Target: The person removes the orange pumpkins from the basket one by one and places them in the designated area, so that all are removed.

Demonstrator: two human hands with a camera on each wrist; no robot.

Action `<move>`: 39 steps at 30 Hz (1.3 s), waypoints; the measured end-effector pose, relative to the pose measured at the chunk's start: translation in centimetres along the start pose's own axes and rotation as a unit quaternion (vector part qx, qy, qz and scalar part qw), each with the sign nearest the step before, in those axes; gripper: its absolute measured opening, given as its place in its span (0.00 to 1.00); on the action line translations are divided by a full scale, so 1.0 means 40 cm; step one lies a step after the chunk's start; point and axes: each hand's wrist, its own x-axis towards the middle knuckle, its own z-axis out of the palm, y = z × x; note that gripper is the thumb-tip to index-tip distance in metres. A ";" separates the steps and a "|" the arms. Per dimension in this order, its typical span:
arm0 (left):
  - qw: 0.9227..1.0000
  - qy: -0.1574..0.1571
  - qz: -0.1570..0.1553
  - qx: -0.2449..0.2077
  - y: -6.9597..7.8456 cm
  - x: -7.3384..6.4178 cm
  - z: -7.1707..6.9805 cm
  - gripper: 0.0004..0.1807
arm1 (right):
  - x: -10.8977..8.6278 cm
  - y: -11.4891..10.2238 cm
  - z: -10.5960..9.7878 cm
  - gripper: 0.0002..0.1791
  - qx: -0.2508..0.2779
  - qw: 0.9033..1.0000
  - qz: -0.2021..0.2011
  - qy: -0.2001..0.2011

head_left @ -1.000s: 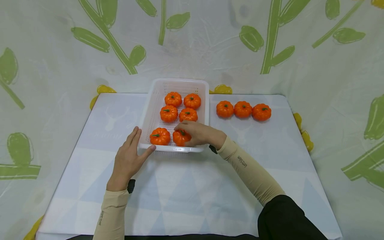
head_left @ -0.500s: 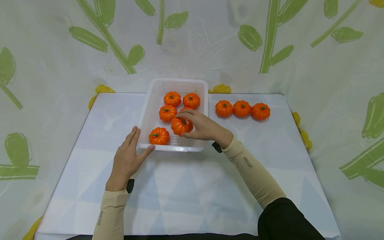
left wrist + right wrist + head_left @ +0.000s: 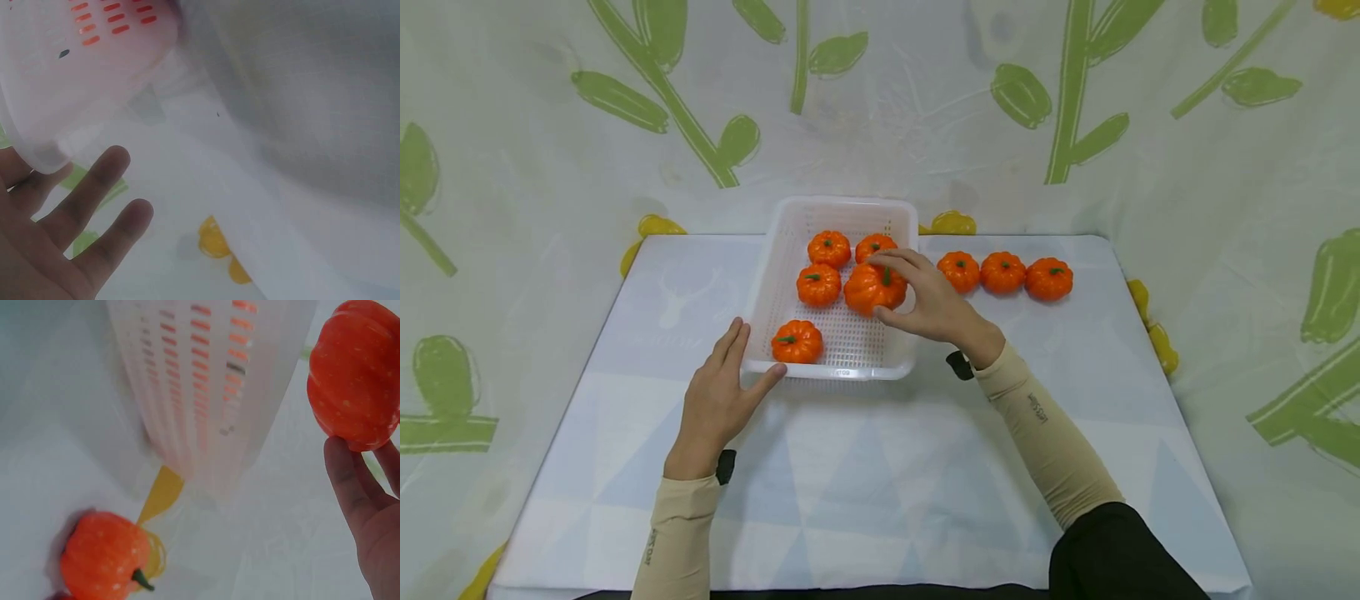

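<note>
A small orange pumpkin (image 3: 874,290) with a green stem is gripped between the thumb and fingers of my right hand (image 3: 934,302), raised over the right side of the white plastic basket (image 3: 842,374). The right wrist view shows the held pumpkin (image 3: 356,375) above the level of the basket wall (image 3: 275,394). My left hand (image 3: 718,400) rests at the basket's front left corner, thumb on the front rim and fingers stretched along the side. In the basket sit a front-left pumpkin (image 3: 797,342) and several at the back, one possibly hidden behind the held one.
On the table (image 3: 865,483) right of the basket, three more pumpkins (image 3: 1003,273) stand side by side in a row near the back edge. A pale curtain with green leaf prints (image 3: 925,125) hangs behind the table.
My right hand has lifted the pumpkin from the basket's front right part and moved it up, back and slightly right. The left hand has stayed on the basket corner.
</note>
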 end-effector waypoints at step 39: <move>1.000 0.003 0.000 0.001 -0.005 -0.001 0.006 0.53 | -0.295 0.280 -0.293 0.38 -0.059 0.934 0.219 0.275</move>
